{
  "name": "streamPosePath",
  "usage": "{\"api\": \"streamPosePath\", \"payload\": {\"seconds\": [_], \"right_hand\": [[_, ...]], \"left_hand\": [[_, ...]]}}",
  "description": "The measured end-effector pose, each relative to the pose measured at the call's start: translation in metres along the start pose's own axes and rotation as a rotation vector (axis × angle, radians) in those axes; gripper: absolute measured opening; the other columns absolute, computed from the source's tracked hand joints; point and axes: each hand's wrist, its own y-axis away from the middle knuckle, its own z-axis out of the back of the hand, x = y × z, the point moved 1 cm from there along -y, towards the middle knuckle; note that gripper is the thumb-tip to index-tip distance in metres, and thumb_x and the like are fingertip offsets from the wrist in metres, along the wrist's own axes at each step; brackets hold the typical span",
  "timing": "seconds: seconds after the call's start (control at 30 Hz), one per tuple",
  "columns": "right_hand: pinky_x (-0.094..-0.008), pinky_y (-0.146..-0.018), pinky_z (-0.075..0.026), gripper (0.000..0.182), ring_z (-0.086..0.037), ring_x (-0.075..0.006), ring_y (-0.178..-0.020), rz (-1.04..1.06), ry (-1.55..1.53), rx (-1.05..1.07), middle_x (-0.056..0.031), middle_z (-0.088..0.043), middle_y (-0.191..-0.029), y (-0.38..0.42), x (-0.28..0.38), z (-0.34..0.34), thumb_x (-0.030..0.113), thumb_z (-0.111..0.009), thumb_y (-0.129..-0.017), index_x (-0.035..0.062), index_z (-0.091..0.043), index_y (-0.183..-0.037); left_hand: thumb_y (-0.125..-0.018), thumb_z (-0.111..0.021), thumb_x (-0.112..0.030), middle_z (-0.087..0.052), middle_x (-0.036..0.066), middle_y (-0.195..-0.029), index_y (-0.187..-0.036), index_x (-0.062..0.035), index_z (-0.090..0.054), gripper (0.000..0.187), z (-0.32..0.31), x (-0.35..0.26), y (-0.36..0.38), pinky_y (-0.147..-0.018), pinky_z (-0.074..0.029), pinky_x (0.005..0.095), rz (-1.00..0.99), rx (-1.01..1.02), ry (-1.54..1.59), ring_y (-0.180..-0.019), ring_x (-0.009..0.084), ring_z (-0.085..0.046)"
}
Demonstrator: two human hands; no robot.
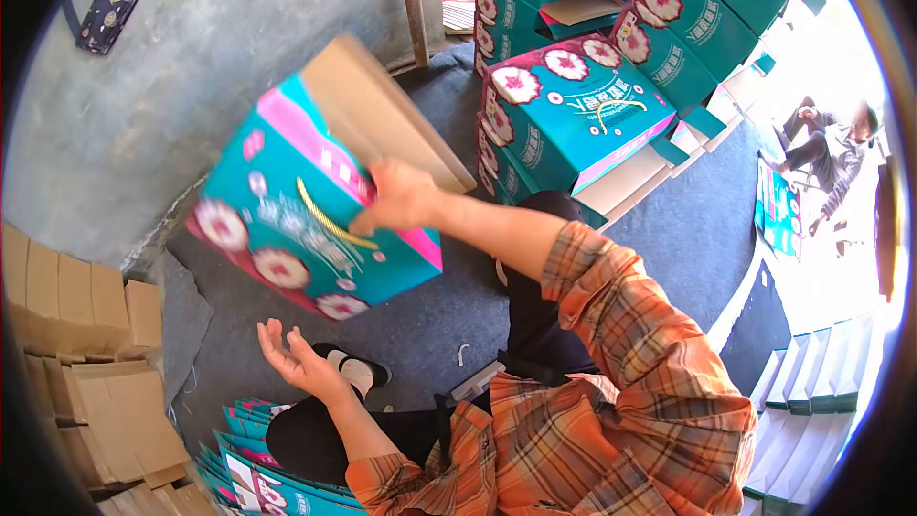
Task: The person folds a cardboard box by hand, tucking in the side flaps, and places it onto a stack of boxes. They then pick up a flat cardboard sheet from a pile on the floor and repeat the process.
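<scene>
My right hand (403,197) grips the edge of a teal cardboard gift box (315,220), held tilted in the air in front of me. The box carries white-and-maroon round pictures, a pink band and a yellow cord handle. Its plain brown cardboard flap (368,100) stands out towards the upper right. Motion blurs the box a little. Below it, my left hand (298,358) is open, palm up with the fingers spread, apart from the box.
Finished-looking teal boxes (573,105) are stacked high at the upper right. Brown cartons (110,411) line the lower left, beside flat printed pieces (253,478). White-edged boxes (812,373) stand at lower right. Another person (836,148) sits low at far right.
</scene>
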Motion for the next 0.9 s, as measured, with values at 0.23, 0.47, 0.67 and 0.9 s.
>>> {"api": "streamPosePath", "payload": {"seconds": [0.23,0.47,0.67,0.9], "right_hand": [[-0.0392,-0.075,-0.052,0.051,-0.061,-0.0217,-0.082,-0.002,-0.665,-0.217,-0.0075,-0.064,-0.088,0.007,-0.015,0.141,0.045,-0.079,-0.061,0.0074,-0.070,-0.094],[-0.0446,-0.077,-0.053,0.041,-0.057,-0.0176,-0.077,-0.194,-1.016,-0.548,-0.0043,-0.053,-0.080,0.070,-0.094,0.230,0.044,-0.077,-0.068,0.0111,-0.065,-0.089],[-0.0515,-0.088,-0.048,0.072,-0.056,-0.0263,-0.090,-0.405,-1.157,-0.777,-0.0145,-0.052,-0.103,0.111,-0.171,0.243,0.041,-0.080,-0.065,0.0020,-0.048,-0.116],[-0.0536,-0.088,-0.047,0.084,-0.049,-0.0310,-0.105,-0.454,-1.538,-0.793,-0.0199,-0.038,-0.115,0.116,-0.265,0.233,0.039,-0.082,-0.065,0.0033,-0.040,-0.127]], "left_hand": [[-0.093,-0.047,-0.006,-0.049,0.014,-0.127,-0.137,-0.0054,-0.040,0.044,-0.010,0.000,0.005,-0.094,-0.043,0.0349,0.094,0.060,0.036,-0.117,0.0208,-0.047],[-0.093,-0.048,-0.006,-0.051,0.012,-0.123,-0.135,-0.0070,-0.043,0.042,-0.018,0.001,0.012,-0.092,-0.044,0.0356,0.176,0.128,0.026,-0.115,0.0217,-0.050],[-0.094,-0.048,-0.007,-0.052,0.012,-0.121,-0.135,-0.0074,-0.044,0.041,-0.024,0.004,0.015,-0.090,-0.046,0.0357,0.199,0.185,-0.019,-0.113,0.0220,-0.051],[-0.092,-0.050,-0.004,-0.054,0.011,-0.119,-0.133,-0.0071,-0.047,0.041,-0.024,0.016,0.020,-0.086,-0.047,0.0330,0.235,0.227,-0.033,-0.109,0.0213,-0.054]]}}
